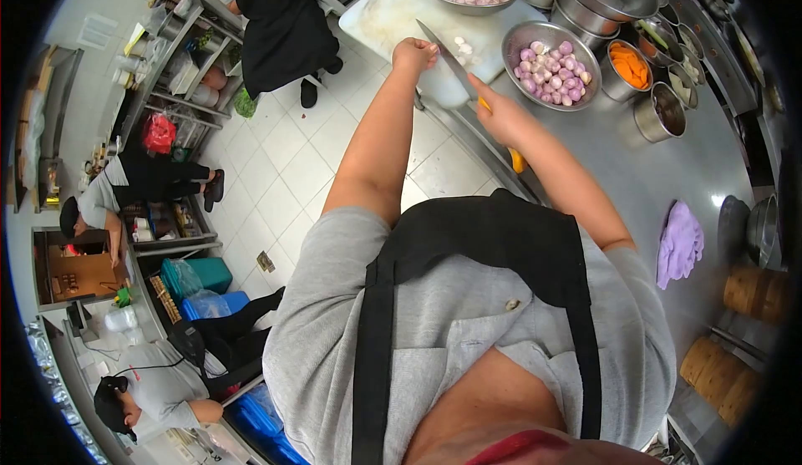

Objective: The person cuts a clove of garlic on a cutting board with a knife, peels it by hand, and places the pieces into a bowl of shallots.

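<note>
Steel knife (447, 57) over the white cutting board (393, 14), with peeled shallot pieces (462, 45) just beside the blade.
Right hand (499, 107) is wrapped around the yellow handle; left hand (415, 51) is curled, fingertips at the blade's spine. The small, slick, firm pieces likely need a pinch from above.

Purple cloth (679, 243) near steel counter's (660, 172) front edge; orange-filled pot (628, 68) mid-counter; bamboo steamers (735, 331) at right edge; co-workers (134, 185) along floor shelves.
</note>
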A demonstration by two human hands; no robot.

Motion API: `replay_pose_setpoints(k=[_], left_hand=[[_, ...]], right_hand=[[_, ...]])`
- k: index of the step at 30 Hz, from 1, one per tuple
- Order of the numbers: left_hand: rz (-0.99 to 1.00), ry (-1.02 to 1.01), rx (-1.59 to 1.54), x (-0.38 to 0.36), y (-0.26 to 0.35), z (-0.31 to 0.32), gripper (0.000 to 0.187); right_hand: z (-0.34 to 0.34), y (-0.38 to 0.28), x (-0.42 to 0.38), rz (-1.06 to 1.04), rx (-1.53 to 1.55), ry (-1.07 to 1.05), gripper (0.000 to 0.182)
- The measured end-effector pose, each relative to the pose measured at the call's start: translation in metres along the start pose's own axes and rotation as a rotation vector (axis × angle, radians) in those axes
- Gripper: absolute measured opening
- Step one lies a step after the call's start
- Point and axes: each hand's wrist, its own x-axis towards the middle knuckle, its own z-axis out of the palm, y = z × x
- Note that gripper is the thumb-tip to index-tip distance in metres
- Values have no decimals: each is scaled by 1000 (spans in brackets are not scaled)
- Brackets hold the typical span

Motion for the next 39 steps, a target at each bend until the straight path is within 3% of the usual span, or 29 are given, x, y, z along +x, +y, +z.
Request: replay_pose_setpoints(k=[6,8,9,11,14,15,17,19,20,23,26,30,31,32,38,39], left_hand=[[19,31,95,-4,5,7,17],[130,23,504,-7,10,7,17],[135,20,509,-5,8,9,17],[424,196,907,-5,3,12,19],[361,147,1011,-15,17,8,20],[361,148,1015,-10,18,3,20],[167,-131,887,10,12,-13,22],[110,-190,734,17,7,-26,21],[53,-245,574,20,3,-30,20],[34,-221,774,2,21,-28,18],[-24,-194,631,12,9,-31,20],[-37,-130,627,3,13,-24,23],[58,-151,656,4,6,-24,26],[153,-172,684,6,0,-25,29],[55,-232,668,-9,20,-38,41],[53,-232,669,-7,17,-38,41]], right_hand=[[-3,6,-8,74,108,21,60],[-5,7,-8,96,121,35,60],[-5,8,-8,74,125,40,60],[-3,13,-9,52,131,46,59],[-1,19,-11,13,177,113,58],[-4,17,-16,-30,234,121,57],[-9,14,-20,-69,298,125,56],[-13,12,-19,62,631,-115,53],[-10,15,-17,63,638,-117,53],[-3,25,-13,96,797,-150,52],[-1,28,-12,94,847,-134,53],[-21,19,-9,106,636,-169,52],[-23,18,-7,132,567,-176,52],[-21,19,-5,134,572,-181,52],[-3,31,-3,90,663,-50,52],[1,27,-9,121,814,-102,51]])
